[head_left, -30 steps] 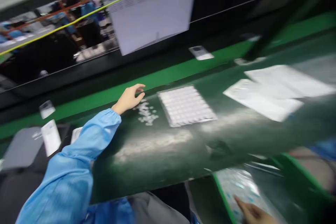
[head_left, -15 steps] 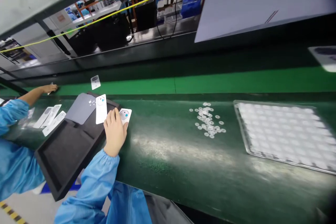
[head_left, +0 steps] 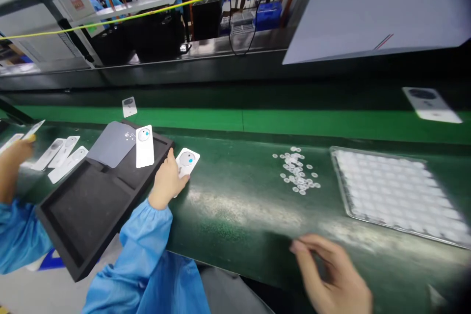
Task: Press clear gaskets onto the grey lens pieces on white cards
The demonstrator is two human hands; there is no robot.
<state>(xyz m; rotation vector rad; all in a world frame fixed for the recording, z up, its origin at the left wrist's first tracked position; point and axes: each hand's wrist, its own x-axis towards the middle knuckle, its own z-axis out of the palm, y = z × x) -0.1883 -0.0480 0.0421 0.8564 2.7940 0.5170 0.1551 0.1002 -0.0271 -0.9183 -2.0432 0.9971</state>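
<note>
The left hand (head_left: 165, 182) grips a white rectangular card with a blue dot (head_left: 189, 160) near the desk's (head_left: 239, 196) far edge; the right hand (head_left: 331, 274), thumb and forefinger pinched together, looks empty. Small translucent round discs (head_left: 297, 170) lie loose, seemingly unused.

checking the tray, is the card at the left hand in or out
Out: the card shows right of the black tray, with the left hand touching it.
</note>
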